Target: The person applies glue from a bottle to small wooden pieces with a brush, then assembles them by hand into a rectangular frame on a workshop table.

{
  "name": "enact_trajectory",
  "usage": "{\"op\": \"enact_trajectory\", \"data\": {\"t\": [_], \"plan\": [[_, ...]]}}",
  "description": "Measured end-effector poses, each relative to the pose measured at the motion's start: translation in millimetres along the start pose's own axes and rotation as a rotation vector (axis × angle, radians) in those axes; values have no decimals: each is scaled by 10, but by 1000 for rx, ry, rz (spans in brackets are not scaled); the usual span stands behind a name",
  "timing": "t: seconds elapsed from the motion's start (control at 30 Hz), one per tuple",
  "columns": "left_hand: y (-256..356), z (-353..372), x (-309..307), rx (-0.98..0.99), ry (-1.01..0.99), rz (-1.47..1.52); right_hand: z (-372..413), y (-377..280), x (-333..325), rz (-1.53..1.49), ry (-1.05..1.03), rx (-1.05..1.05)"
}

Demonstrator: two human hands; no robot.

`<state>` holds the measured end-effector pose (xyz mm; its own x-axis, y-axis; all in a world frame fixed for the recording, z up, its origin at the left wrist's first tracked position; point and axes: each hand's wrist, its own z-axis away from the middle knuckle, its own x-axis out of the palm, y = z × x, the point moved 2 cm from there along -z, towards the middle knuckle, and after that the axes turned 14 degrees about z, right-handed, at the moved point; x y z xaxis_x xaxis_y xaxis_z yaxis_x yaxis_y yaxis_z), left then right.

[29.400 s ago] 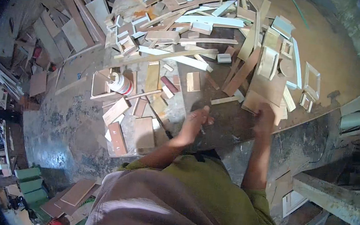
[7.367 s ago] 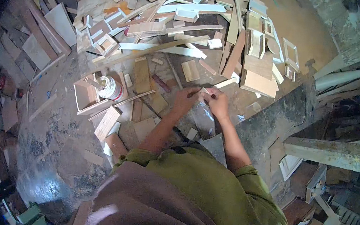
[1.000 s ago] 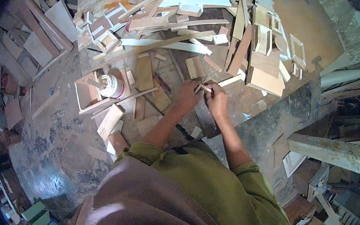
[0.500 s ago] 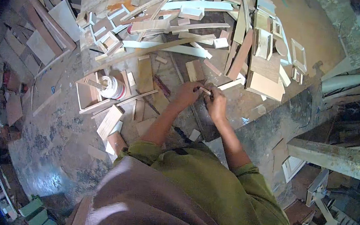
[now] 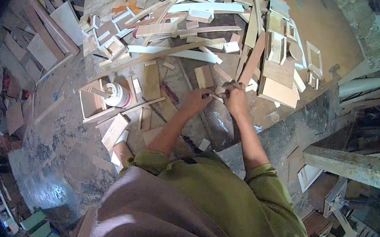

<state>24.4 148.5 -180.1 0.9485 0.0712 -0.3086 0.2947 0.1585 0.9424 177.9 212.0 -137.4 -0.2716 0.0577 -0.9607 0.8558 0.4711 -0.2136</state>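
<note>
My left hand (image 5: 195,101) is closed in a pinch on one end of a small pale wood strip (image 5: 217,98). Just to its right, my right hand (image 5: 236,100) is bent over the strip's other end with its fingers closed. A small light-brown piece (image 5: 221,91) shows at the right fingertips; its kind I cannot make out. Beyond my hands lies a wood block (image 5: 204,76) on the worktable. To the left, a white tub (image 5: 120,95) with a stick in it stands in an open wooden box (image 5: 89,107).
Loose boards and a long wooden strip (image 5: 169,54) are heaped across the far side. Stacked panels (image 5: 278,91) lie at the right, by the table edge. Nearer on the left is a thick offcut (image 5: 115,129). A heavy beam (image 5: 353,170) juts in from the right.
My right hand has moved slightly right and away from me, turning over the strip. The gap between my hands is wider, and white marks on the table beneath have come into view.
</note>
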Motion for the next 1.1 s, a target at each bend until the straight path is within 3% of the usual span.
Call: {"op": "enact_trajectory", "data": {"t": [0.03,0.13,0.27,0.37,0.43,0.5,0.53,0.63,0.73,0.83,0.93,1.1], "plan": [[0,-5,-3,-5,-10,-5,-20,-8,-31,11,3,9],[78,58,-27,-2,-10,31,-46,63,-154,-326,-241,362],[-4,22,-7,59,3,-24,117,387,221,-563,24,160],[45,43,-21,53,-22,-9,313,40,-267,-363,-208,259],[49,1,-60,-34,-100,13,459,-74,-206,-414,-98,150],[-118,-50,-32,28,-68,67,558,-176,-148,-374,-23,65],[-184,-64,-14,59,-54,95,589,-217,-116,-371,-15,59],[-107,-65,-57,-89,-129,71,643,-289,-41,-351,40,35],[-85,-41,-62,-3,-106,129,665,-309,-3,-417,-19,57],[-90,-43,-36,-45,-110,133,681,-339,55,-346,57,-4],[-154,-44,-28,35,-88,55,688,-394,-95,-340,139,-31],[-71,30,-18,17,-26,79,475,-281,-320,-149,103,56]]}}
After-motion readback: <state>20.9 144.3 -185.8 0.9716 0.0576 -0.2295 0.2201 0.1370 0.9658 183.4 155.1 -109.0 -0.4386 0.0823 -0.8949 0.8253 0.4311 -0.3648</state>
